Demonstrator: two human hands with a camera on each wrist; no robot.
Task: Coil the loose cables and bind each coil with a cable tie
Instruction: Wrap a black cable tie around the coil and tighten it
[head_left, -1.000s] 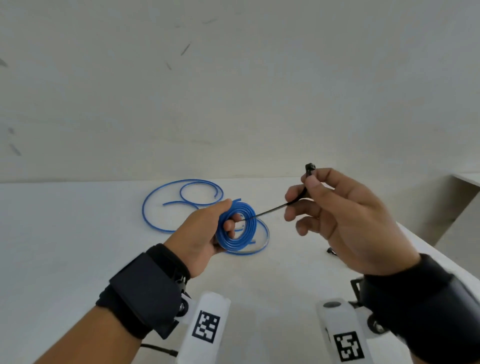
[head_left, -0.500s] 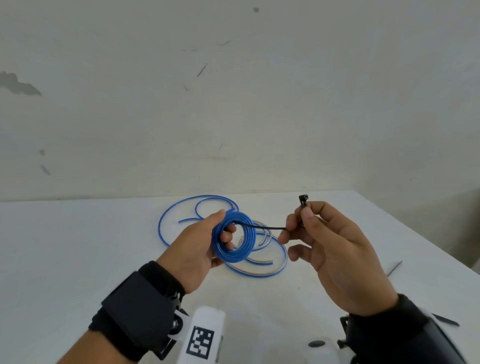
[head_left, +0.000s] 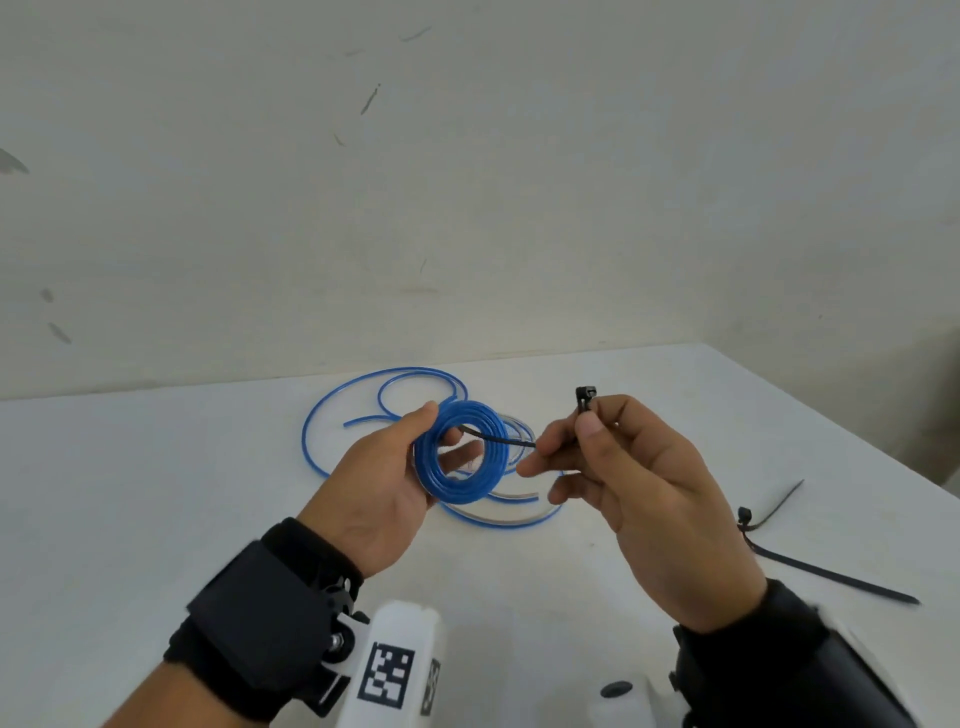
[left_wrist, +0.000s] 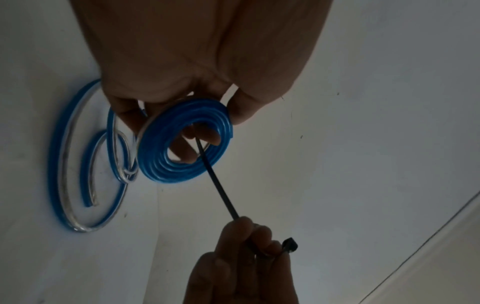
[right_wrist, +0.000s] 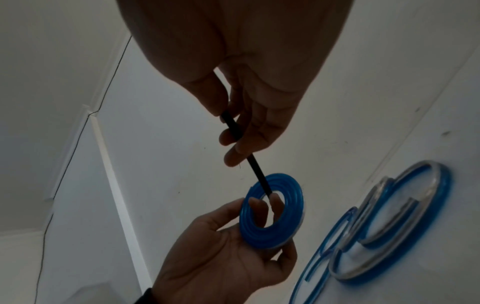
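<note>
My left hand (head_left: 384, 483) holds a tight blue cable coil (head_left: 460, 451) upright above the white table, thumb on its top rim and fingers behind it. My right hand (head_left: 618, 467) pinches a black cable tie (head_left: 506, 440) near its square head (head_left: 585, 397). The tie's thin tail passes into the coil's central hole (left_wrist: 200, 148) and meets the left fingers there (right_wrist: 270, 192). Loose blue cable (head_left: 384, 389) lies in open loops on the table behind the hands, with more loops (head_left: 509, 512) under them.
Two spare black cable ties (head_left: 826, 571) (head_left: 774, 512) lie on the table (head_left: 156, 493) at the right. A pale wall (head_left: 467, 182) stands behind it. The table's right edge runs diagonally at the far right. White wrist camera mounts (head_left: 395, 670) show at the bottom.
My right hand has lowered and brought the tie closer, so its tail now reaches into the coil's hole. The head camera has tilted down, bringing the spare ties into view.
</note>
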